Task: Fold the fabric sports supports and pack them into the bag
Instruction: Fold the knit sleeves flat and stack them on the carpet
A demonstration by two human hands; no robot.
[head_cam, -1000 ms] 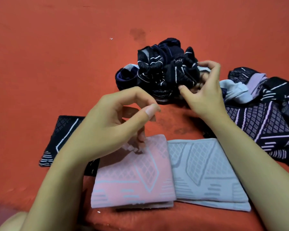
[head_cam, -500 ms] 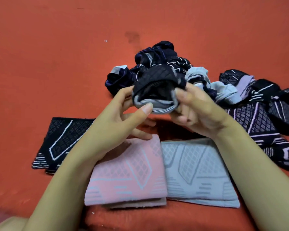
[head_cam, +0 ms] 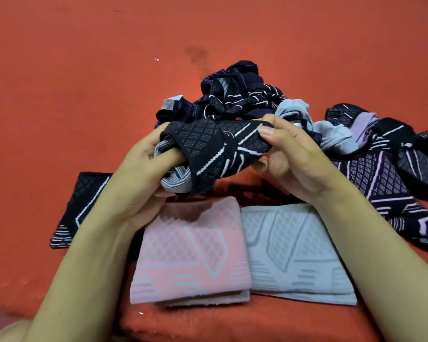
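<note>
Stretched wider since before, black knit support (head_cam: 208,149) gripped by left hand (head_cam: 139,176) and right hand (head_cam: 292,159).

Soft even light, faint shadows, mild blur, wide-angle bending at edges.

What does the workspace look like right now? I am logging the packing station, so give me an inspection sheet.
Surface: orange cloth, one dark stain.
Job's things: black support held in the air; pink support and grey support folded side by side; black folded support left of them; no bag seen.
Clutter: unfolded heap behind, more supports at right.
Grippers: left hand and right hand both grip the black support.
Cables: nothing seen.
Surroundings: nothing seen.
</note>
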